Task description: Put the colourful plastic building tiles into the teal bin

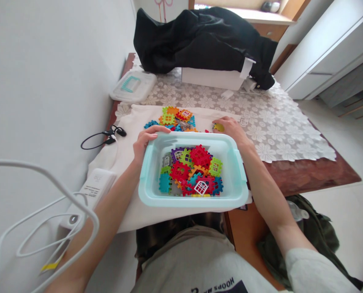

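Note:
A pale turquoise plastic bin (147, 191) sits near the table's front edge, holding several colourful interlocking waffle blocks (200, 156). My left hand (145, 142) grips the bin's far left rim, fingers curled over it. My right hand (230, 128) reaches just past the bin's far right corner, its fingers closed on a yellow block (218, 127). A loose heap of more blocks (177, 118) lies on the white cloth (125, 148) beyond the bin.
The bin's clear lid (132, 85) lies at the back left. A white box (212, 78) under a black garment (200, 38) fills the back. A black cable (102, 136), a white charger (92, 189) with white cords sit left. A green bag (315, 232) lies on the floor.

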`<state>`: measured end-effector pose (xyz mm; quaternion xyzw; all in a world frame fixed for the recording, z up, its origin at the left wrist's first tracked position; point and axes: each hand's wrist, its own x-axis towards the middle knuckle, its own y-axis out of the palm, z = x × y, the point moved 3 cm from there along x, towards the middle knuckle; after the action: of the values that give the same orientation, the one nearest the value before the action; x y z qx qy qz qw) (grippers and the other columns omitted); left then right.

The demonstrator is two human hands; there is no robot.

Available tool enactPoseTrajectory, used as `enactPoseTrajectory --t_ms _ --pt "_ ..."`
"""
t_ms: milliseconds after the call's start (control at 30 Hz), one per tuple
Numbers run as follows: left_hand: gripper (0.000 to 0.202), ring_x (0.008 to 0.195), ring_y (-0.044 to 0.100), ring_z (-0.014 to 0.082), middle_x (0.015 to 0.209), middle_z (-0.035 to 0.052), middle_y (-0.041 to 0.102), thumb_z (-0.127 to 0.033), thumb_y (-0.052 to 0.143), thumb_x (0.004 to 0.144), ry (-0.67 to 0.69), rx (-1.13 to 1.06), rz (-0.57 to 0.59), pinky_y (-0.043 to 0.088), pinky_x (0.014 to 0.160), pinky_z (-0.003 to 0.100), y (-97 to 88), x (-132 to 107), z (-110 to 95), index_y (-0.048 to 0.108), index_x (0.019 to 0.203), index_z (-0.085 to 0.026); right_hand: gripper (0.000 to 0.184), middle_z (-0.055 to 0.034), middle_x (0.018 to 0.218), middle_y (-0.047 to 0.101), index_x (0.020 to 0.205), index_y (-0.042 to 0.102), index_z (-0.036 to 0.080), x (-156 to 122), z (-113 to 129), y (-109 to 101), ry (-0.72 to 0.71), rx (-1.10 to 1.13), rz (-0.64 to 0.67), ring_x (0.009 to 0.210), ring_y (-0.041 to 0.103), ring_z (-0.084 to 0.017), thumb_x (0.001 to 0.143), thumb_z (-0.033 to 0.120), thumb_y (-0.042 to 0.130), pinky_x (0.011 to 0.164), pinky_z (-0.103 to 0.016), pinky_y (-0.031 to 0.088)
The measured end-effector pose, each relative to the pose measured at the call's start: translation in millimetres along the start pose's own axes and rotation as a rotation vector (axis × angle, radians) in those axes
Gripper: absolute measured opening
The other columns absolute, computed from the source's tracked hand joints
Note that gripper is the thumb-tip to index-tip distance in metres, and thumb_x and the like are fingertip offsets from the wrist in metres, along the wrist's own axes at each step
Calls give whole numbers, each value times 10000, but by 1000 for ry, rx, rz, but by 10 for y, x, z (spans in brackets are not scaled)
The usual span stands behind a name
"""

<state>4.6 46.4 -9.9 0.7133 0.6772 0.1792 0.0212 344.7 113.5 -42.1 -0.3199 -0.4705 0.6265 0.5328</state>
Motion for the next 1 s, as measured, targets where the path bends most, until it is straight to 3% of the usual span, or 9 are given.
enactPoseTrajectory --t_ms 133,367,500,633,767,1000 --pt "108 859 779 236 947 52 819 -247 704 784 9 13 13 667 738 321 -30 23 29 769 706 -211 385 -162 1390 754 1325 827 177 -27 75 -104 -35 138 -44 1269 732 -347 992 311 690 1205 -501 545" --pt "113 883 769 246 964 60 807 -284 720 803 7 15 -11 666 764 337 -27 3 35 769 730 -213 402 -125 1442 724 1351 802 246 -159 233 -176 -146 116 228 1396 657 -350 957 228 725 1274 -503 489" --pt "119 911 770 264 969 73 801 -290 734 794 14 11 -9 677 778 363 -23 11 27 743 703 -214 386 -122 1429 734 1333 800 235 -182 299 -194 -192 108 227 1393 654 -327 970 194 673 1284 -480 477" --pt "125 915 778 252 969 61 815 -267 726 809 49 4 7 669 775 337 -22 19 15 774 705 -219 386 -128 1456 719 1330 801 220 -192 335 -237 -126 70 220 1384 659 -329 966 198 674 1261 -459 487" --pt "106 878 783 235 960 43 829 -264 735 800 46 -5 29 662 747 315 -20 9 14 804 728 -227 400 -117 1470 727 1329 812 242 -180 274 -225 -95 45 253 1347 689 -330 947 208 699 1233 -446 512" --pt "102 895 776 259 963 49 825 -276 730 798 52 59 -18 676 829 381 -54 -19 27 793 731 -231 420 -144 1539 700 1399 784 209 -103 -17 -64 -114 -31 129 1433 630 -362 1030 284 599 1242 -489 518"
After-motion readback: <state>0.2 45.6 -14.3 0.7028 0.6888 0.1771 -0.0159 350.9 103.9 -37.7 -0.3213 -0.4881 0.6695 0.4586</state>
